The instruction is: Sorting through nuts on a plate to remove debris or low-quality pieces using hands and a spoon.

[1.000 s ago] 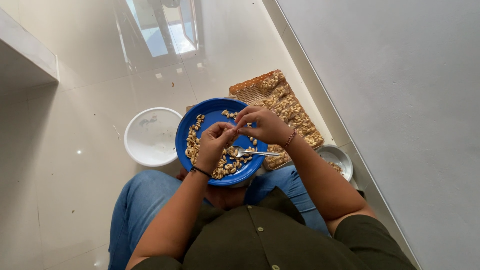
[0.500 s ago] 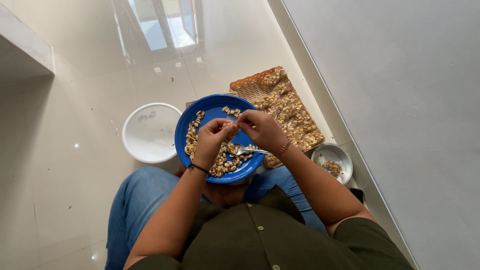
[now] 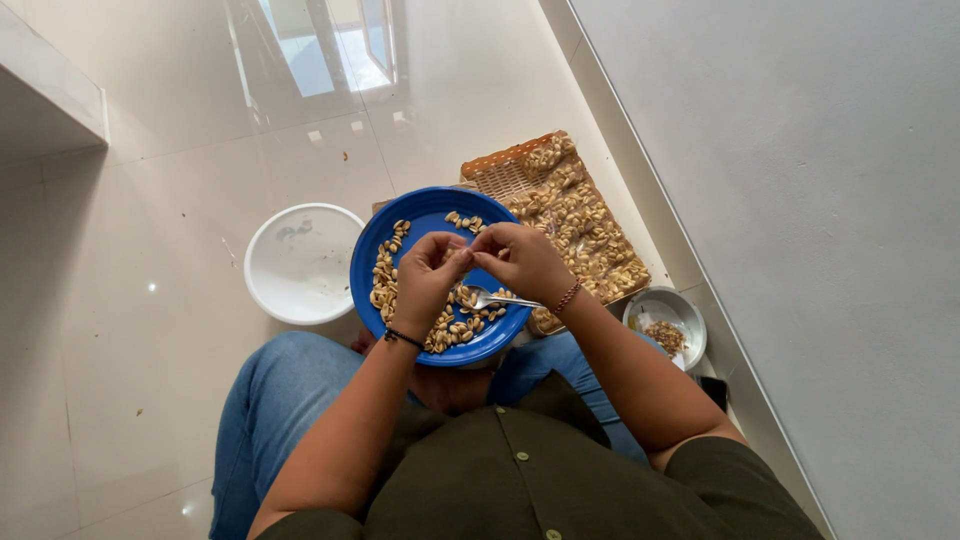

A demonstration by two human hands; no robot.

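A round blue plate (image 3: 432, 208) rests on my lap, holding several pale split nuts (image 3: 384, 272). Above its middle, my left hand (image 3: 428, 276) and my right hand (image 3: 522, 262) meet fingertip to fingertip, pinching one small nut between them. A metal spoon-like tool (image 3: 505, 298) pokes out below my right hand, lying over the plate; whether the hand grips it is unclear.
A white round basin (image 3: 300, 262) stands on the glossy tile floor left of the plate. A woven tray (image 3: 505, 172) heaped with nuts lies beyond the plate by the grey wall. A small metal bowl (image 3: 668, 314) with brown bits sits at right.
Both hands stay together over the plate, shifting only slightly; the fingertips have closed in on one nut. The view has tilted a little.
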